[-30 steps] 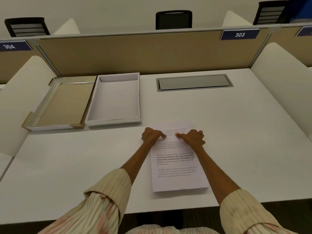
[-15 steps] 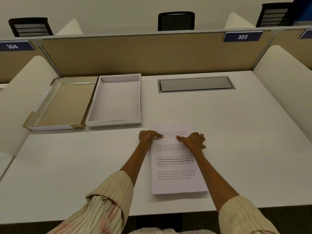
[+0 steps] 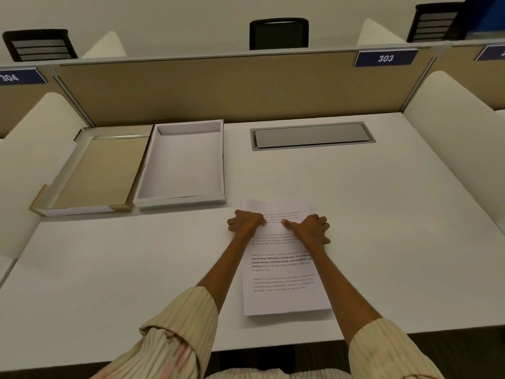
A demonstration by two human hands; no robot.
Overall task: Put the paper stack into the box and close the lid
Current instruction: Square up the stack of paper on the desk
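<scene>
A white paper stack [image 3: 281, 272] with printed text lies flat on the white desk [image 3: 396, 228] in front of me. My left hand [image 3: 244, 222] grips its left edge near the far end, thumb on top. My right hand [image 3: 311, 228] grips the right edge opposite, thumb pressed on the sheet and fingers curled at the side. The shallow white box [image 3: 179, 201] sits open and empty just beyond and left of the paper. Its lid [image 3: 82, 212], tan inside, lies upturned to the left of the box, touching it.
A grey cable flap [image 3: 311, 135] is set into the desk at the back. A tan partition [image 3: 232, 88] closes the far side. White curved dividers stand at the right [image 3: 451, 127] and left [image 3: 35, 149]. The desk's near edge runs under my forearms.
</scene>
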